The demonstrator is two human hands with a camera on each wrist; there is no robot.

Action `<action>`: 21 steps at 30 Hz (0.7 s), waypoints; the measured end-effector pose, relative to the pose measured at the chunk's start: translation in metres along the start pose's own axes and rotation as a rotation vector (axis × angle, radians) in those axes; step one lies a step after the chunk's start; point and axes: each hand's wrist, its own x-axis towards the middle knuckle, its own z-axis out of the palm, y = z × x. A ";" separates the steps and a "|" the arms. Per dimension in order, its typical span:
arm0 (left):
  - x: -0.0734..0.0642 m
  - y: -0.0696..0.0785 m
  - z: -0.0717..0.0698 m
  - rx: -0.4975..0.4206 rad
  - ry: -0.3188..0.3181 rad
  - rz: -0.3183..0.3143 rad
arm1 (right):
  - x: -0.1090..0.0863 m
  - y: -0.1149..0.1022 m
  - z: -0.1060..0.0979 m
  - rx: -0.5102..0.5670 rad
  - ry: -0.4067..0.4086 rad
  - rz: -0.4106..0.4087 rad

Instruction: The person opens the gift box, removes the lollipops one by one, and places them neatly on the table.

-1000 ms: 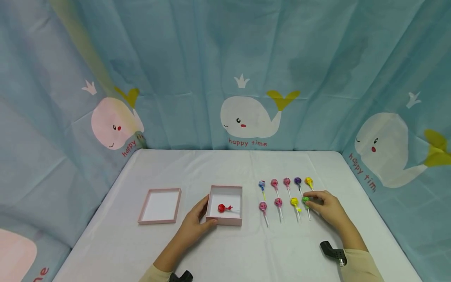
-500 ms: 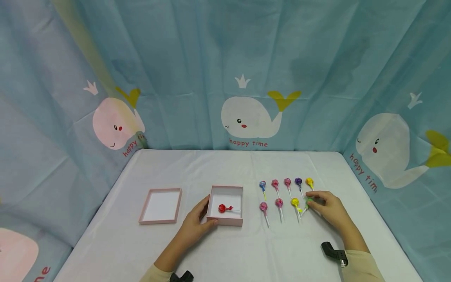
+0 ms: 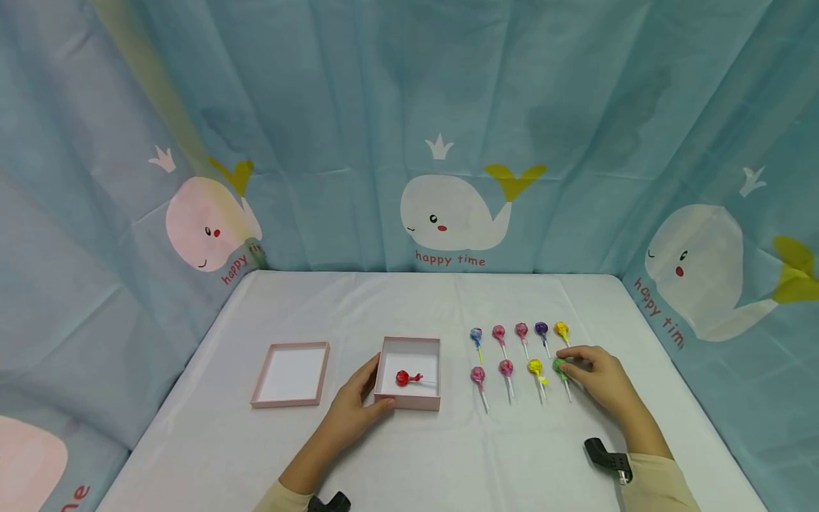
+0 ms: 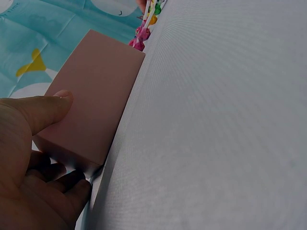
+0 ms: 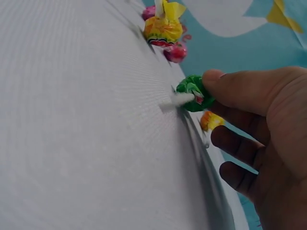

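Observation:
In the head view my left hand point(image 3: 350, 412) holds the near left corner of a pink open box point(image 3: 407, 403). The left wrist view shows its thumb against the box's wall point(image 4: 96, 91) and the other fingers bent about the corner. Inside the box lies a red lollipop point(image 3: 402, 378), its stick pointing right. My right hand point(image 3: 601, 384) pinches the head of a green lollipop point(image 5: 192, 91) between thumb and index finger, at the right end of the near row. Its stick angles toward the near side; whether it touches the cloth I cannot tell.
Left of the box lies its pink-rimmed lid point(image 3: 291, 373). Two rows of lollipops stand right of the box, including blue point(image 3: 476, 334), purple point(image 3: 541, 328) and yellow point(image 3: 534, 366) ones. White cloth covers the table point(image 3: 409, 469); a whale-print curtain point(image 3: 345, 142) hangs behind.
The green lollipop has shifted slightly right within my right hand's pinch. Its stick swung toward the lower left, then back toward the lower right. My left hand and the box have stayed put.

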 end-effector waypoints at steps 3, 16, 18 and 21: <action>0.000 0.000 0.000 0.005 0.000 0.016 | 0.000 0.000 0.000 0.018 -0.006 -0.005; -0.001 0.000 -0.002 0.007 -0.003 0.006 | -0.001 0.002 0.000 0.049 0.009 -0.002; -0.001 0.000 -0.002 0.000 -0.007 -0.005 | -0.001 0.000 -0.001 0.058 0.012 -0.006; 0.000 0.000 -0.001 -0.015 -0.017 -0.009 | -0.001 -0.003 -0.004 0.073 0.023 -0.018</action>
